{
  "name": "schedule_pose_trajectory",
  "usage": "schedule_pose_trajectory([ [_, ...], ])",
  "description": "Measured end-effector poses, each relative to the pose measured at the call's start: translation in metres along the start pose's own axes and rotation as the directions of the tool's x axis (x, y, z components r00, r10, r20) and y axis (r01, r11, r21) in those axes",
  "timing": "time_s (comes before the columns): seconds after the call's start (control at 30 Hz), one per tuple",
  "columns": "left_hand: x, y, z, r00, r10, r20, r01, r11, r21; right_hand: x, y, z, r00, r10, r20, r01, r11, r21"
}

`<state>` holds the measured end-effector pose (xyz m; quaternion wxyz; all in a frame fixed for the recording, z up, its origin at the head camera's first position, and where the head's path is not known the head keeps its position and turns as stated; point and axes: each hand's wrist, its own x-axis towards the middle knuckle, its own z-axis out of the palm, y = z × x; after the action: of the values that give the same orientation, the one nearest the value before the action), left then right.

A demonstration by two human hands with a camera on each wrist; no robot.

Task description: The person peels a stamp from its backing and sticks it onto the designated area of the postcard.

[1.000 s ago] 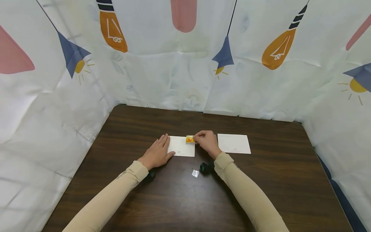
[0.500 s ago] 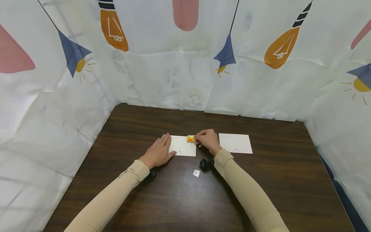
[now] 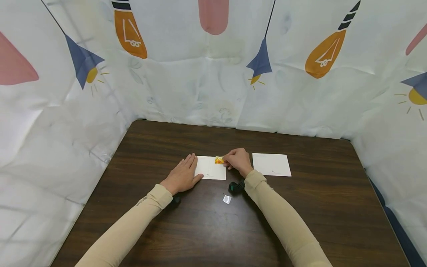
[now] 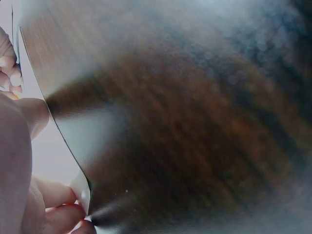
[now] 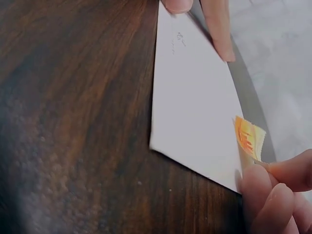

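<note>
A white card point(image 3: 213, 172) lies on the brown table point(image 3: 186, 230). My left hand point(image 3: 182, 172) rests on the card's left side with fingers extended, thumb along the near edge. My right hand point(image 3: 238, 161) pinches a small yellow-orange stamp point(image 5: 249, 138) with a serrated edge, between thumb and fingertips. The stamp is over the card's far right corner; in the right wrist view it looks bent, its free end tilted up. Whether its underside touches the card cannot be told. Part of the stamp is hidden by the fingers.
To the right of my right hand lies a second white card point(image 3: 272, 165). A small silvery-white scrap point(image 3: 227, 199) sits on the table nearer to me. Behind the table hangs a white sheet point(image 3: 186, 92) printed with lamps and bulbs.
The right hand and the stamp shift only slightly at the card's corner. The left hand stays in place on the card; the whole view drifts a little.
</note>
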<state>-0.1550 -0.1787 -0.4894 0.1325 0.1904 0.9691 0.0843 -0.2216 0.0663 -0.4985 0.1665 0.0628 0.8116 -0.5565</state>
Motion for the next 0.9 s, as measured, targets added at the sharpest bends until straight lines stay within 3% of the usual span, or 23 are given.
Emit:
schedule_pose_trajectory([
  [0.2,-0.0005,0.0001,-0.0008,1.0,-0.009,0.014,0.008,1.0,0.004,-0.0003,-0.0022,0.0024,1.0,-0.016,-0.01,0.016,0.999,-0.049],
  [0.67,-0.0016,0.0001,0.0013,1.0,0.006,-0.024,-0.006,1.0,-0.002,0.001,-0.0033,0.0021,0.999,-0.032,-0.01,0.031,0.993,-0.111],
  [0.9,-0.001,-0.0001,0.0,1.0,-0.007,0.005,0.007,1.0,0.003,0.0004,-0.0051,0.0031,0.999,-0.032,-0.015,0.03,0.99,-0.138],
])
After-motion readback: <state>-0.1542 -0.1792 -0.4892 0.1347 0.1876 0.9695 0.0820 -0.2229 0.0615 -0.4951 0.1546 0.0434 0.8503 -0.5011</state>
